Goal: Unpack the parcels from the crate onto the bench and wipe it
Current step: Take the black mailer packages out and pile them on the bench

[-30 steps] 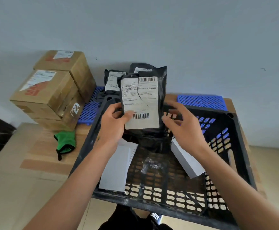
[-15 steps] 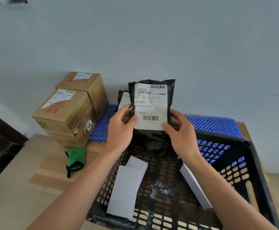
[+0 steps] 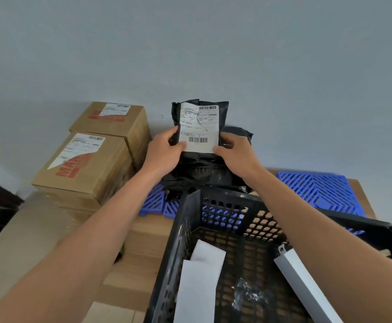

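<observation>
A: Two hands on one parcel. Left hand (image 3: 164,151) and right hand (image 3: 237,155) each pinch a lower corner of the black plastic mailer bag w/ white barcode label (image 3: 199,127), fingers curled shut on it, bag upright at 12 o'clock beyond the crate.

B: Crate?

A: Black perforated plastic crate (image 3: 185,229) at 6, on the wooden bench (image 3: 148,241). Inside: flat white envelopes (image 3: 197,285), long white box (image 3: 307,283).

B: Rest?

A: Stacked brown cardboard boxes (image 3: 85,164) at 10, blue plastic grid mat (image 3: 316,192) at 2, more black bags (image 3: 204,176) under the held one.

cardboard boxes (image 3: 90,159) block the bench's left; black bags (image 3: 213,176) crowd the wall; blue mat (image 3: 316,192) lies bare at right.
</observation>
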Motion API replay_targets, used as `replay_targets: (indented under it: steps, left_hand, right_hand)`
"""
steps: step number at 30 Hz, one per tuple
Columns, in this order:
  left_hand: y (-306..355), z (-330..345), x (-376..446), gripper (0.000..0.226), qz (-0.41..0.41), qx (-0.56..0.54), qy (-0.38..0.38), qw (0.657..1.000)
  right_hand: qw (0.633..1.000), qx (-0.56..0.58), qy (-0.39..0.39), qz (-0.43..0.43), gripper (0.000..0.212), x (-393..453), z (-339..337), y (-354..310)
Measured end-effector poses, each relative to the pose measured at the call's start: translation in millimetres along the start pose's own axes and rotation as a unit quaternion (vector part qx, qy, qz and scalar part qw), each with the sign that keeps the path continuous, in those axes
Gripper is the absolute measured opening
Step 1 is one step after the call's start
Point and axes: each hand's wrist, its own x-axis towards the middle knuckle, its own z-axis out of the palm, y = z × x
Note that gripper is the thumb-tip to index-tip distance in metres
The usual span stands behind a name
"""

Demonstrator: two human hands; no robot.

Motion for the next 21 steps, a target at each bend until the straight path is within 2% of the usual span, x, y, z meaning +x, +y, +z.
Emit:
replay_targets:
  steps: [4,8,13,17,21]
  left_hand:
    - [-32,-1,28,0.045,-0.028,-0.026,-0.012,0.999]
    - [-55,7,41,0.056,-0.046,-0.037,-0.017,0.998]
    - [-79,18,52,0.069,-0.039,-0.013,-0.008,0.999]
    - [-91,24,57,0.065,-0.025,0.020,-0.002,0.999]
    - [-102,36,54,0.058,-0.007,0.062,-0.010,0.998]
  right_hand:
    - [0.998,-0.034,-0.014,0.047,0.048,31,22,10]
    - [0.997,-0.057,-0.028,0.052,0.044,50,38,22]
    - [0.993,-0.109,-0.020,0.048,0.066,62,52,31]
    - [0.983,-0.177,-0.032,0.045,0.059,71,59,39]
    - [0.956,-0.282,-0.075,0.033,0.050,72,64,49]
